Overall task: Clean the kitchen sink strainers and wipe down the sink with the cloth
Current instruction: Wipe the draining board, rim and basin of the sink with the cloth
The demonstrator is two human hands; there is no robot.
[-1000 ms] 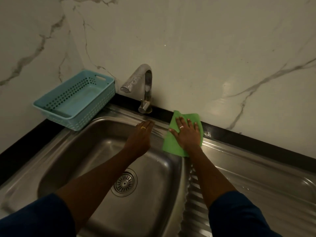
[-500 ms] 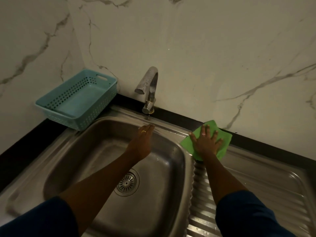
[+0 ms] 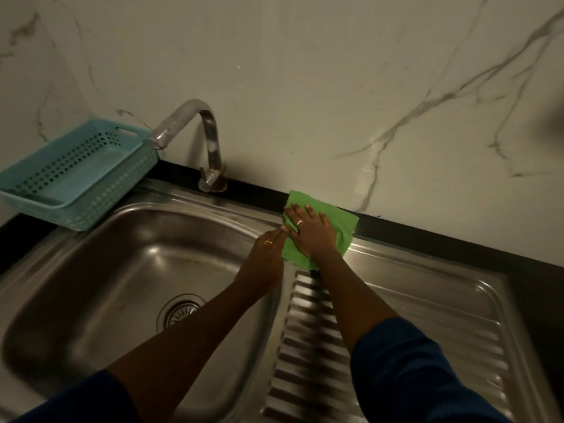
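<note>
The right hand (image 3: 311,235) presses flat, fingers spread, on a green cloth (image 3: 341,227) at the sink (image 3: 122,227) rim. The left hand (image 3: 265,254) rests open beside it.

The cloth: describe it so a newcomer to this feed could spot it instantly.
Find the steel sink, then follow its back rim right past the tap. The cloth lies flat there under the right hand. It is the only bright green thing.
</note>
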